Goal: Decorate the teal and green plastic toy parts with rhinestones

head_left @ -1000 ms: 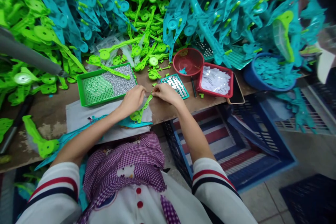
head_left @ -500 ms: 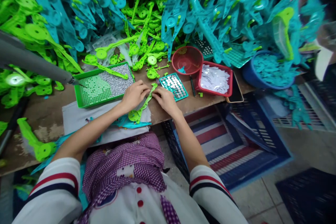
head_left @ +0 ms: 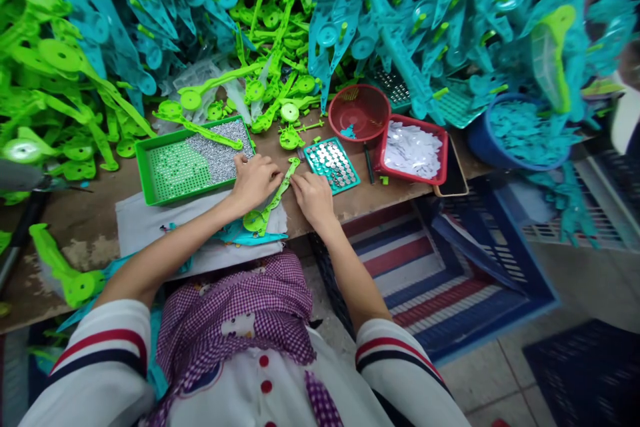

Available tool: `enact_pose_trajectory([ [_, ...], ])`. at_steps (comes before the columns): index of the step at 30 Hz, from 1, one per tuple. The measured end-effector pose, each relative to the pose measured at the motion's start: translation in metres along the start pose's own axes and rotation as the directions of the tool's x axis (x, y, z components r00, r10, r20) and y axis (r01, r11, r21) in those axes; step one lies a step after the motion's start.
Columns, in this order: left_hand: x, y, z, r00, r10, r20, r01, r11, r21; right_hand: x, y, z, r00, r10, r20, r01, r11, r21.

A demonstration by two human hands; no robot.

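A light-green plastic arm with a round end (head_left: 278, 196) lies slanting across the grey cloth (head_left: 145, 220) at the table's front edge. My left hand (head_left: 256, 180) is at its upper left side, fingers bent and closed near the narrow tip, beside the green tray of small metal parts (head_left: 173, 161). On the other side of the tip is my right hand (head_left: 314, 197), its fingers bent together close to the arm. What either hand pinches, if anything, is too small to see. A teal tray of round metal discs (head_left: 332, 164) sits just right of my right hand.
Green pieces (head_left: 55, 60) and teal pieces (head_left: 370, 7) are heaped at the back. A red bowl (head_left: 358, 113), a red basket of white pieces (head_left: 413, 150) and a blue tub (head_left: 530, 133) stand to the right. A grey tool (head_left: 23, 175) is at the left; a blue crate (head_left: 537, 287) is below right.
The grey tool at the left has swung away from the green tray towards the left edge. My left hand's fingers have shifted slightly, and my right hand has turned a little beside the green arm.
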State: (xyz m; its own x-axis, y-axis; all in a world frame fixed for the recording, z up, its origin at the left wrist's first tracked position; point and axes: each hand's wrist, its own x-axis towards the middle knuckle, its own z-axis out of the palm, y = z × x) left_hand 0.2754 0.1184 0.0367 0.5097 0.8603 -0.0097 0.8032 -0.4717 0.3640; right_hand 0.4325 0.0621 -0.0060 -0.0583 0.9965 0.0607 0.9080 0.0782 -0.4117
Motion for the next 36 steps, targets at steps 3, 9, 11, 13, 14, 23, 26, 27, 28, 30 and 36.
enact_pose_trajectory([
  [3, 0.001, 0.002, 0.000, 0.999, -0.034, 0.011, 0.034, 0.999, -0.007, 0.000, 0.000, 0.000, 1.000, -0.004, -0.007, 0.004, 1.000, -0.001],
  [9, 0.004, 0.004, -0.002, 0.998, -0.044, 0.044, 0.045, 0.999, -0.022, -0.001, 0.000, 0.002, 0.999, 0.028, -0.046, -0.024, 0.996, 0.081],
  [11, 0.004, 0.003, -0.002, 0.998, -0.042, 0.042, 0.044, 0.999, -0.028, -0.001, 0.002, 0.003, 0.998, 0.025, -0.061, -0.018, 0.994, 0.104],
  [13, 0.004, 0.004, -0.001, 0.998, -0.049, 0.037, 0.050, 0.998, -0.028, -0.002, 0.003, 0.005, 0.997, 0.018, -0.076, -0.009, 0.993, 0.114],
  [14, 0.004, 0.004, -0.001, 0.998, -0.054, 0.034, 0.055, 0.998, -0.022, -0.001, 0.004, 0.006, 0.996, 0.013, -0.083, -0.003, 0.994, 0.113],
  [23, 0.007, 0.001, -0.001, 0.988, -0.001, 0.153, -0.006, 0.999, 0.047, 0.013, 0.008, -0.008, 0.996, -0.091, 0.007, 0.089, 0.986, 0.140],
  [26, 0.009, 0.000, -0.005, 0.980, -0.007, 0.199, 0.002, 1.000, 0.027, 0.014, 0.007, -0.008, 0.996, -0.086, 0.006, 0.083, 0.977, 0.197],
  [27, 0.010, 0.001, -0.006, 0.979, -0.013, 0.204, 0.008, 1.000, 0.023, 0.014, 0.007, -0.007, 0.997, -0.071, 0.007, 0.068, 0.976, 0.209],
  [28, 0.010, 0.001, -0.007, 0.979, -0.019, 0.204, 0.015, 1.000, 0.022, 0.014, 0.007, -0.007, 0.999, -0.052, 0.010, 0.048, 0.975, 0.218],
  [30, 0.011, 0.001, -0.007, 0.979, -0.025, 0.203, 0.022, 1.000, 0.019, 0.014, 0.006, -0.007, 0.999, -0.023, 0.029, 0.016, 0.972, 0.233],
  [36, 0.012, -0.003, -0.001, 0.984, -0.003, 0.180, 0.000, 1.000, 0.017, 0.027, 0.005, -0.018, 0.988, -0.053, 0.148, 0.013, 0.966, 0.260],
])
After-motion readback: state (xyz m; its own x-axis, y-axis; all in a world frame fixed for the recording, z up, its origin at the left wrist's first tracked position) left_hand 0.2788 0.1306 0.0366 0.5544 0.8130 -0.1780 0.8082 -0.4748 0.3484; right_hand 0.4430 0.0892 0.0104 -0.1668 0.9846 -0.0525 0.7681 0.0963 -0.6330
